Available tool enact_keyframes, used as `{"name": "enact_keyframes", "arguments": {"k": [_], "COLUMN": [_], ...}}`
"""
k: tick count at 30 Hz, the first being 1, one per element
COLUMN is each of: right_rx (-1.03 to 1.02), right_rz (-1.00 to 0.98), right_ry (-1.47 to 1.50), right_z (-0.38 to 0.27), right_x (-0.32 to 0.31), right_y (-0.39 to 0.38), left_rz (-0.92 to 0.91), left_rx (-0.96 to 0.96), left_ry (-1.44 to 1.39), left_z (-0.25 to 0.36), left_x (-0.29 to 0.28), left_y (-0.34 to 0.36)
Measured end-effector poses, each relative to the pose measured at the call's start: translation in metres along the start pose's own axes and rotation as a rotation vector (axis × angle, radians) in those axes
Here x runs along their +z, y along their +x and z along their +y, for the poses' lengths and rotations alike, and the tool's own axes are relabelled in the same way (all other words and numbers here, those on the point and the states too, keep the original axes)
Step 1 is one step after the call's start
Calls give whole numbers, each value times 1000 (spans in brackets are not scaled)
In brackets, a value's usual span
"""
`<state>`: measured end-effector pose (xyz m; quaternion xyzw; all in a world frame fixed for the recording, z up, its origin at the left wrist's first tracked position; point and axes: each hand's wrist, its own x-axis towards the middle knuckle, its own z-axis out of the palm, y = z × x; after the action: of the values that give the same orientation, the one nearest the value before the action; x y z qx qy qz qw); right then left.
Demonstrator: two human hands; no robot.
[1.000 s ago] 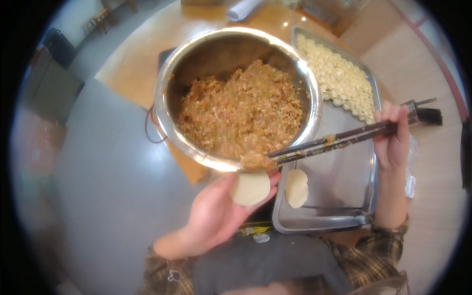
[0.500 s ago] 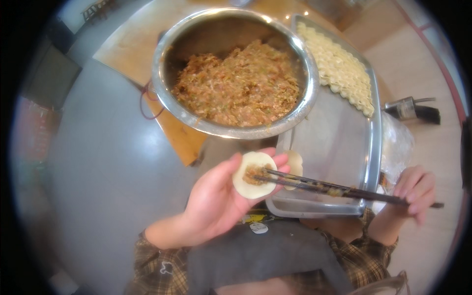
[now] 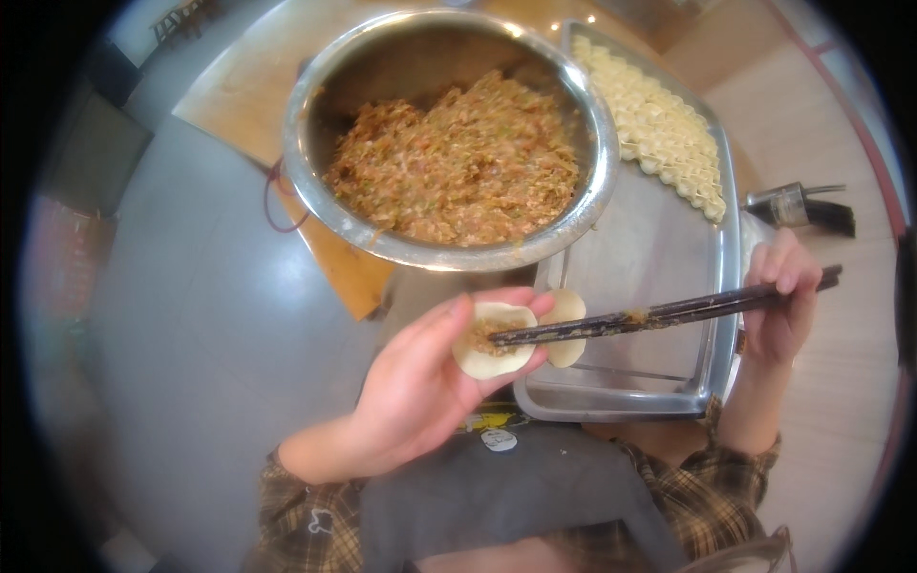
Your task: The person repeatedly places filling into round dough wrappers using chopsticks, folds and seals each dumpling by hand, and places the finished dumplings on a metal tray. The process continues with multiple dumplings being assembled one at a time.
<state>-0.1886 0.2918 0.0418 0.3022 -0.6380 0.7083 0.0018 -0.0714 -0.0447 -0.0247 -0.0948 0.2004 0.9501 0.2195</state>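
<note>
My left hand (image 3: 415, 387) cradles a round pale dough wrapper (image 3: 506, 361) on its fingers, with a small lump of brown filling (image 3: 484, 332) at its middle. My right hand (image 3: 781, 296) grips dark chopsticks (image 3: 650, 318), smeared with filling, their tips resting in that lump. Just beyond my hands stands a large steel bowl (image 3: 449, 256) holding a mound of mixed filling (image 3: 449, 162). A second wrapper (image 3: 568, 307) lies behind the left fingers on a steel tray (image 3: 630, 248), whose far part carries rows of several pale dumplings (image 3: 659, 124).
The wooden table (image 3: 224, 100) extends behind and left of the bowl, with grey floor (image 3: 191, 334) beyond its edge. A metal holder with dark utensils (image 3: 788, 212) sits right of the tray, near a clear plastic bag (image 3: 755, 232). A grey apron (image 3: 497, 497) covers my front.
The filling went from the chopstick tips near the bowl rim onto the wrapper. Since half a second ago, my right hand has risen, leaving the chopsticks flatter.
</note>
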Motion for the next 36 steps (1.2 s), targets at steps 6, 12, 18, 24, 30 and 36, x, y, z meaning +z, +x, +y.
{"name": "enact_keyframes", "arguments": {"k": [6,12,18,24,30,36], "right_rx": [2,24,70,68,126,149], "right_rz": [217,29,106,119,322,322], "right_ry": [186,-35,-7,34,98,266], "right_z": [-11,8,29,42,48,38], "right_x": [19,48,56,54,56,44], "right_y": [48,78,83,79,77,73], "left_rz": [26,88,109,86,66,43], "left_rx": [-9,12,29,59,125,113], "left_ry": [-69,-89,-86,-86,-97,-137], "left_z": [4,5,9,10,10,12], "left_x": [0,-5,-8,-14,-17,-15], "left_y": [0,-2,-2,0,3,-2]}}
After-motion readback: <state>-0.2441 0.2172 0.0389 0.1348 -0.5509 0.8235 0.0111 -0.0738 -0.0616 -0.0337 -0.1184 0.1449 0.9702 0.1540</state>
